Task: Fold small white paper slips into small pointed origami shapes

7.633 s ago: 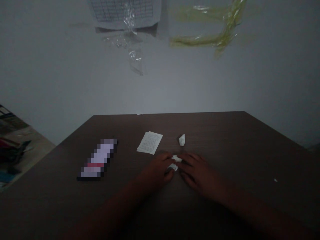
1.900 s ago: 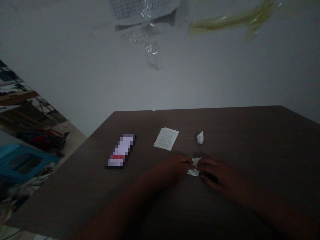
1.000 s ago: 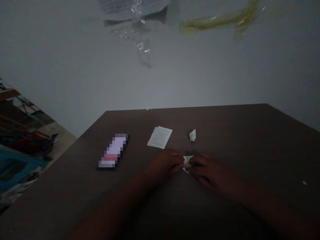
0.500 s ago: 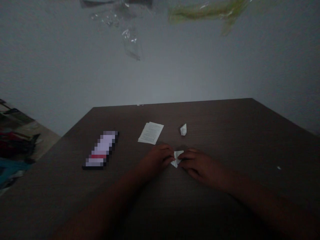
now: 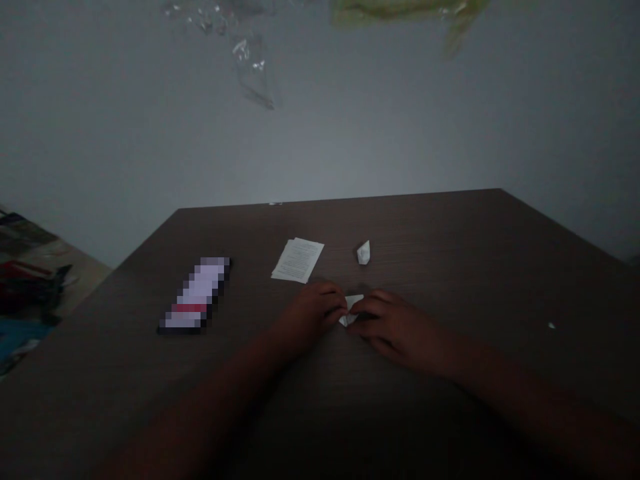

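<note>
Shaping of a small white paper (image 5: 355, 299) by two hands, probably at a folding or creasing step. The paper lies between the left hand (image 5: 313, 313) and the right hand (image 5: 400, 330), low on the brown surface (image 5: 430, 247). The fingers of both hands meet its sides, those of the right somewhat spread; whether either hand pinches it or merely presses cannot be told. The next move would seem to call for steady support on one side and light, even pressure on the other, with edges aligned. Beyond lie a stack of printed sheets (image 5: 299, 260) and a folded white piece (image 5: 364, 253); a phone (image 5: 197, 293), its screen pixelated, lies at left, a white scrap (image 5: 551, 325) at right. Behind: a dim, pale wall (image 5: 320, 140) bearing clear tape (image 5: 253, 63) and yellow tape (image 5: 400, 9).
</note>
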### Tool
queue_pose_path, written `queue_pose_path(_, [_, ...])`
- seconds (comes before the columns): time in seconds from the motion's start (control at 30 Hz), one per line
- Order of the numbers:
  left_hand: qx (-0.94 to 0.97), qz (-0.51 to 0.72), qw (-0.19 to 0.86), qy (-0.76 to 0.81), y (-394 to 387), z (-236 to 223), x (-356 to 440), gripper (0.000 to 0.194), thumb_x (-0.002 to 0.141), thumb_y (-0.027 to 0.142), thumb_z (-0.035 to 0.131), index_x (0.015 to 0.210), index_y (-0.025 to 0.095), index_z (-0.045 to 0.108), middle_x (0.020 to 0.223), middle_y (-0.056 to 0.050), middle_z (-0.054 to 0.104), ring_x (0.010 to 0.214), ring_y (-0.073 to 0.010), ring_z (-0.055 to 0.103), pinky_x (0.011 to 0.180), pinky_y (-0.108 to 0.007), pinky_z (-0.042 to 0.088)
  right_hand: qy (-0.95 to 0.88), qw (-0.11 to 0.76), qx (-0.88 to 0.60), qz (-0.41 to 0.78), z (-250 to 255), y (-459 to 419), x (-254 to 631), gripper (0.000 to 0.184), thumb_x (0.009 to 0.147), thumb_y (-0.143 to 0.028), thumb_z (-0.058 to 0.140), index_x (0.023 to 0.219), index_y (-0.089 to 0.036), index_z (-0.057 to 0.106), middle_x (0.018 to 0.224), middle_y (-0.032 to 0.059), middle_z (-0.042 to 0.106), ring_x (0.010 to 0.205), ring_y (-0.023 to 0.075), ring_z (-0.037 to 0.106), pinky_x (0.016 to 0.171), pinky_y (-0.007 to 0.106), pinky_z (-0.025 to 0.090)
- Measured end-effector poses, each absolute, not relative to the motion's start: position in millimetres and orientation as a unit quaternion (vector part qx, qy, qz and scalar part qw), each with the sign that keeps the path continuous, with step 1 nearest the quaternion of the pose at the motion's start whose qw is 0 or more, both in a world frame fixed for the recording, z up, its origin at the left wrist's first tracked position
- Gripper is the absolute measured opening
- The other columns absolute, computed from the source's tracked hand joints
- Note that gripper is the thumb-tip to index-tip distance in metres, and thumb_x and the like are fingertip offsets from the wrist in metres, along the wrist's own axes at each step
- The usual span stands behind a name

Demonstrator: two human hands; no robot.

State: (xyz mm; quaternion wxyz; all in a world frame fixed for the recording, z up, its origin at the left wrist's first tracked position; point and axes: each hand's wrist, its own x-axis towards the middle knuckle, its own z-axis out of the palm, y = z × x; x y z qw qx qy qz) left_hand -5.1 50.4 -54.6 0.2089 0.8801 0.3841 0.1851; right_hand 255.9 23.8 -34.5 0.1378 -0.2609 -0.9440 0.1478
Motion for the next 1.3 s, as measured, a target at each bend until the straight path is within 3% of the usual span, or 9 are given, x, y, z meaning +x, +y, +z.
queue_pose_path(0.47, [0.861, 0.194, 0.218, 0.416, 48, -54, -6, 0.004, 0.107, 0.017, 0.069, 0.108, 0.020, 0.072, 0.116, -0.006, 0.076, 0.112, -0.0244, 0.074, 0.104, -0.039, 0.061, -0.939, 0.106, -0.291, 0.147, -33, 20, 252, 0.041, 0.105, -0.011, 0.068, 0.139, -0.026, 0.083, 0.142, 0.0125, 0.077, 0.133, 0.0334, 0.069, 0.118, 0.055, 0.057])
queue_pose_path(0.67, [0.872, 0.179, 0.229, 0.394, 38, -41, -10, 0.010, 0.105, 0.014, 0.072, 0.113, 0.019, 0.077, 0.134, -0.010, 0.077, 0.128, -0.0261, 0.075, 0.117, -0.040, 0.059, -0.938, 0.091, -0.295, 0.156, -34, 21, 252, 0.043, 0.106, -0.011, 0.066, 0.145, -0.025, 0.081, 0.144, 0.0140, 0.077, 0.136, 0.0345, 0.068, 0.121, 0.058, 0.054])
queue_pose_path(0.9, [0.866, 0.146, 0.230, 0.419, 34, -33, -15, 0.021, 0.107, 0.009, 0.067, 0.118, 0.020, 0.081, 0.148, -0.007, 0.075, 0.137, -0.0225, 0.074, 0.124, -0.036, 0.056, -0.939, 0.119, -0.284, 0.152, -39, 24, 254, 0.038, 0.106, -0.011, 0.065, 0.137, -0.025, 0.082, 0.138, 0.0116, 0.080, 0.129, 0.0312, 0.072, 0.120, 0.055, 0.054])
queue_pose_path(1.0, [0.868, 0.140, 0.237, 0.414, 38, -36, -18, 0.016, 0.104, 0.010, 0.074, 0.116, 0.018, 0.082, 0.148, -0.010, 0.076, 0.133, -0.0232, 0.076, 0.121, -0.036, 0.058, -0.938, 0.138, -0.278, 0.157, -39, 26, 254, 0.033, 0.108, -0.012, 0.063, 0.131, -0.024, 0.083, 0.134, 0.0111, 0.082, 0.125, 0.0294, 0.074, 0.120, 0.053, 0.054])
queue_pose_path(1.3, [0.867, 0.153, 0.225, 0.418, 38, -39, -15, 0.018, 0.105, 0.007, 0.074, 0.118, 0.016, 0.082, 0.144, -0.011, 0.078, 0.131, -0.0223, 0.077, 0.121, -0.037, 0.059, -0.934, 0.163, -0.264, 0.174, -40, 26, 255, 0.032, 0.105, -0.010, 0.061, 0.125, -0.022, 0.083, 0.133, 0.0112, 0.083, 0.123, 0.0286, 0.076, 0.121, 0.052, 0.053])
